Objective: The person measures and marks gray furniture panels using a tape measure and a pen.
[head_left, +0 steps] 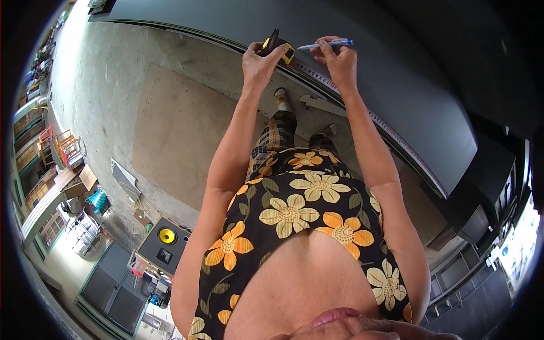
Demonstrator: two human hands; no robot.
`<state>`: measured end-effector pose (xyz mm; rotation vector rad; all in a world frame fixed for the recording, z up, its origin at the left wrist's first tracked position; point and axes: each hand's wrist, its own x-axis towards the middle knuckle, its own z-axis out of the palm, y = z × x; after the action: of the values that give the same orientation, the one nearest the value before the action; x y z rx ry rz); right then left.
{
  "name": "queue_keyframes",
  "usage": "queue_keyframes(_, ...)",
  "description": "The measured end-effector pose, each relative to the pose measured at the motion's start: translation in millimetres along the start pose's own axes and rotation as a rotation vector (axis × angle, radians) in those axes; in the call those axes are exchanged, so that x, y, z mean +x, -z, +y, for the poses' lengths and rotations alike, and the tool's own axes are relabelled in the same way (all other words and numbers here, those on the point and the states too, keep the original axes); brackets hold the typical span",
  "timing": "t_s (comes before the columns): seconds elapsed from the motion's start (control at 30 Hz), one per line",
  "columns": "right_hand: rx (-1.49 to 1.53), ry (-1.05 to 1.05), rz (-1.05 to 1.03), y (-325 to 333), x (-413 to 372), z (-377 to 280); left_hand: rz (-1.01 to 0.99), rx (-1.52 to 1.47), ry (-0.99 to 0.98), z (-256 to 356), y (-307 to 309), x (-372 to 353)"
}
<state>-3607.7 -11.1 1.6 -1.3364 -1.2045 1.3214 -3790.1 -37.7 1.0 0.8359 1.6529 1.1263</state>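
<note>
My left hand (260,63) is closed round a yellow and black tape measure (289,55) at the near edge of a large dark grey panel (396,85). A dark, narrow piece sticks up from the tape's case between thumb and fingers. The pulled-out tape blade (377,120) runs along the panel's edge toward the lower right, its numbers facing up, passing behind my right forearm. Just right of the tape's case, my right hand (341,63) pinches a blue and white pen (331,43). The pen lies nearly level above the panel, its tip pointing left toward the case.
Below the panel's edge, my feet (282,99) stand on a concrete floor, beside a large brown sheet (175,130). To the left are a speaker box (164,243) with a yellow cone, a silver fan (84,235) and an orange chair (69,148). Dark metal shelving (453,283) stands at the lower right.
</note>
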Motion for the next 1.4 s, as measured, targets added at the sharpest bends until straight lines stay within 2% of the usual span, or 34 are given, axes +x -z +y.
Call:
queue_keyframes(0.07, 0.025, 0.01, 0.024, 3, 3, -2, -0.002, 0.004, 0.003, -1, 0, 1)
queue_keyframes(0.17, -0.097, -0.031, -0.068, 6, 3, -3, -0.007, -0.01, 0.015, 1, -1, 0)
queue_keyframes(0.37, -0.039, 0.006, 0.042, 6, 8, -4, -0.004, 0.009, 0.005, -2, 0, 3)
queue_keyframes(0.47, -0.057, -0.013, -0.078, 6, 6, -2, -0.012, -0.022, 0.007, 2, -1, 1)
queue_keyframes(0.6, -0.068, -0.042, 0.052, 8, 11, -2, -0.019, -0.036, 0.008, 5, -1, -1)
queue_keyframes(0.67, -0.022, -0.037, -0.025, 9, 13, 6, -0.027, -0.063, 0.007, 4, -2, 0)
queue_keyframes(0.8, -0.045, 0.017, 0.252, 9, 11, -8, -0.05, -0.045, 0.027, -4, 3, 9)
queue_keyframes(0.97, -0.003, 0.222, 0.325, 49, -24, -55, -0.036, -0.138, 0.092, -8, 9, 19)
queue_keyframes(1.07, -0.244, 0.314, 0.574, 120, -72, -81, -0.069, -0.114, 0.089, -7, 14, 22)
queue_keyframes(1.13, -0.27, 0.428, 0.764, 188, -107, -82, -0.058, -0.103, 0.105, -7, 11, 24)
queue_keyframes(1.17, -0.595, 0.453, 0.859, 229, -130, -77, -0.065, -0.114, 0.095, -3, 10, 20)
queue_keyframes(1.23, -0.329, 0.239, 1.124, 294, -180, -60, -0.065, -0.11, 0.086, -2, 8, 19)
queue_keyframes(1.27, -0.175, 0.22, 1.246, 324, -206, -50, -0.063, -0.117, 0.083, -1, 8, 18)
queue_keyframes(1.33, -0.387, 0.125, 1.492, 381, -260, -30, -0.054, -0.13, 0.081, 1, 7, 15)
queue_keyframes(1.4, -0.246, -0.025, 1.647, 411, -305, -25, -0.064, -0.121, 0.087, 0, 8, 16)
